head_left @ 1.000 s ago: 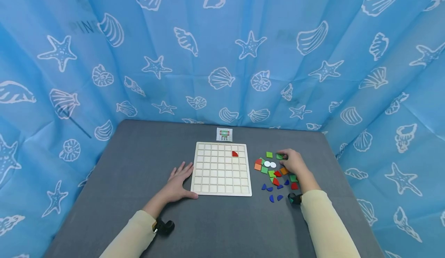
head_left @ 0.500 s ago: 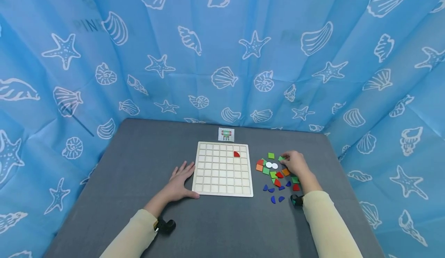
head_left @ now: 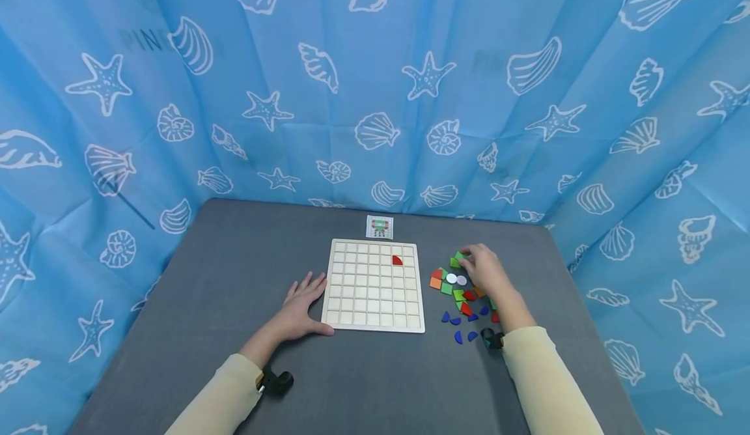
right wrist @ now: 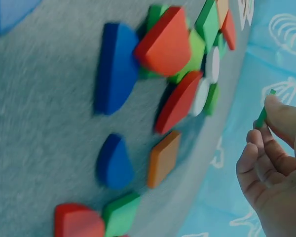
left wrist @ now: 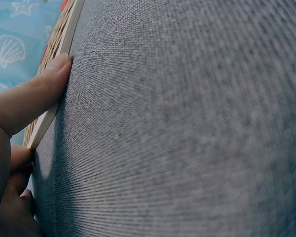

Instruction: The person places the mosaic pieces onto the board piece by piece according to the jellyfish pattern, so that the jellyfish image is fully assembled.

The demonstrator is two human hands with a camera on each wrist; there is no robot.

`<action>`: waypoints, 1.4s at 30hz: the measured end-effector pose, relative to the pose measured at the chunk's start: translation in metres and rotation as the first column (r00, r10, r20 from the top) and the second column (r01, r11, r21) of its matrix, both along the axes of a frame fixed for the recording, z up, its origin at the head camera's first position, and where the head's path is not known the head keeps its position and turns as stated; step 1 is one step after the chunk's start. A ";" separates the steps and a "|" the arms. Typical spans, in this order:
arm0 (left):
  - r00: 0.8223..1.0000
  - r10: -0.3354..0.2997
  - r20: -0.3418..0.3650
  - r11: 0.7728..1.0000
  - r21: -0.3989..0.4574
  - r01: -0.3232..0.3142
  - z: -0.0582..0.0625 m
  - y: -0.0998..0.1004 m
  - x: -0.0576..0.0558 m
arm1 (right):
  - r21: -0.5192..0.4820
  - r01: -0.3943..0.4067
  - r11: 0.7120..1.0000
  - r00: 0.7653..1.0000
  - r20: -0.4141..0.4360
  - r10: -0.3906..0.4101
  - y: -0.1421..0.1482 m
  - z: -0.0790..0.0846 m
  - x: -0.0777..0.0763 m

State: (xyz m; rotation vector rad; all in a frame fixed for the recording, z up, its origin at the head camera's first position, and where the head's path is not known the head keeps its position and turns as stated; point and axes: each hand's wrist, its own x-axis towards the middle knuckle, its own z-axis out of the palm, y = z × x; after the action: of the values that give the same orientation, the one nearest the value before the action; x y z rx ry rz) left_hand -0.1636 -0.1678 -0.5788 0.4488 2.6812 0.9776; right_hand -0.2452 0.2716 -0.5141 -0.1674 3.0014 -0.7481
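My right hand (head_left: pixel 485 271) pinches a green tile (right wrist: pixel 261 117) between thumb and fingertips, raised above the table. In the head view this tile overlaps a light green square (head_left: pixel 454 262) at the back of the loose pieces. To the left lies a pale gridded board (head_left: pixel 364 287) with a red quarter-circle piece (head_left: pixel 397 260) in one cell near its upper right. My left hand (head_left: pixel 300 311) rests spread at the board's left side, its thumb (left wrist: pixel 52 76) against the near edge and its fingers along the left edge.
Right of the board lie loose pieces: a white disc (head_left: pixel 452 279), a red piece (right wrist: pixel 167 42), an orange square (right wrist: pixel 164 159) and several blue half-rounds (right wrist: pixel 117 69). A small pattern card (head_left: pixel 379 226) lies behind the board. A blue shell-print curtain (head_left: pixel 375 96) borders the grey table.
My right hand has picked up the green tile from the back right of the pieces and moved it left, over the light green square. My left hand stays at the board.
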 end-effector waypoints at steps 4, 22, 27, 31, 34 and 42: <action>1.000 0.004 0.014 1.000 -0.003 -0.004 0.001 0.001 0.001 | -0.011 -0.032 0.999 0.999 -0.040 0.031 -0.012 0.004 0.003; 0.999 0.025 0.032 0.999 -0.025 -0.024 0.001 0.002 -0.001 | -0.047 -0.135 0.990 0.986 -0.103 0.129 -0.069 0.018 0.004; 0.999 0.021 0.027 0.999 -0.034 -0.020 0.000 0.003 -0.001 | -0.042 -0.166 0.985 0.979 -0.123 0.160 -0.080 0.017 0.003; 1.000 0.021 0.017 0.999 -0.044 -0.020 -0.001 0.003 -0.001 | -0.043 -0.184 0.982 0.977 -0.121 0.178 -0.089 0.015 0.002; 0.999 0.025 0.023 0.999 -0.047 -0.024 -0.001 0.003 0.000 | -0.047 -0.197 0.979 0.975 -0.113 0.191 -0.096 0.013 0.001; 0.999 0.025 0.024 0.999 -0.039 -0.024 0.001 0.003 0.000 | -0.038 -0.224 0.974 0.971 -0.090 0.219 -0.113 0.006 -0.009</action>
State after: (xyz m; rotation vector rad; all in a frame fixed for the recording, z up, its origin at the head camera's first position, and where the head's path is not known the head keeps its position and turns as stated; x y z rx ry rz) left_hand -0.1633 -0.1645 -0.5775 0.3948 2.6851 0.9298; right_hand -0.2544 0.1585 -0.5078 -0.5398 2.9746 -0.8084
